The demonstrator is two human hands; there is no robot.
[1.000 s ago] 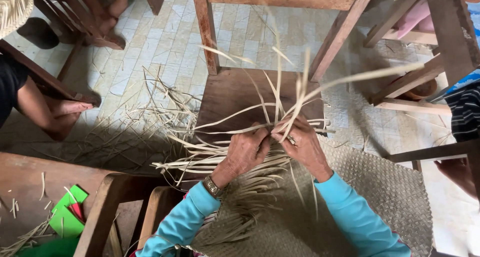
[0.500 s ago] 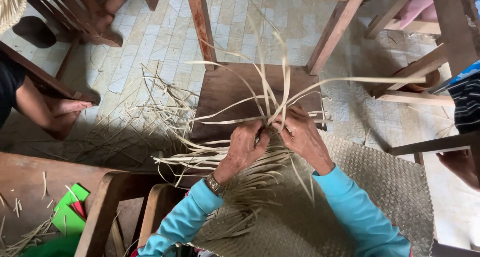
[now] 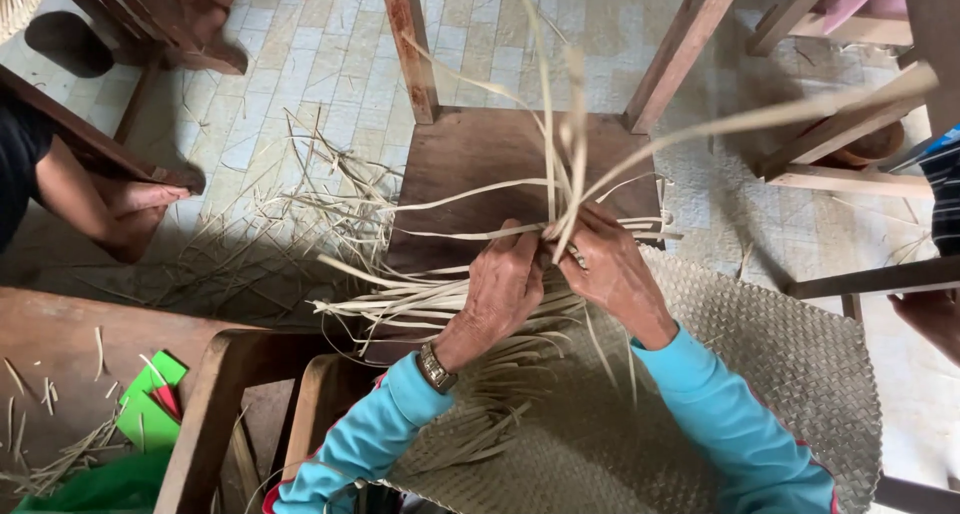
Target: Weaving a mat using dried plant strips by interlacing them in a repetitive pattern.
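**Straw strips gathered over a wooden stool**

Woven, grey-tan and flat, the plaited straw mat [image 3: 700, 414] lies nearest to me, spread under both turquoise sleeves. I see my left hand [image 3: 500, 294], a watch at its wrist, curled over a sheaf of pale dried straw strips [image 3: 420, 299] that fan out leftward from the mat's edge; its fingers are bent down onto them. Just beside it, my right hand [image 3: 610, 269] has its fingertips pressed together, pinching several long strips where they cross, and these rise and splay up and to the right. Both hands work above the dark brown wooden stool seat [image 3: 470, 159], which sits just past the mat. Loose straw scraps [image 3: 270, 224] litter the tiled floor to the left. Further left, another person's bare forearm [image 3: 95, 199] rests near a chair leg.
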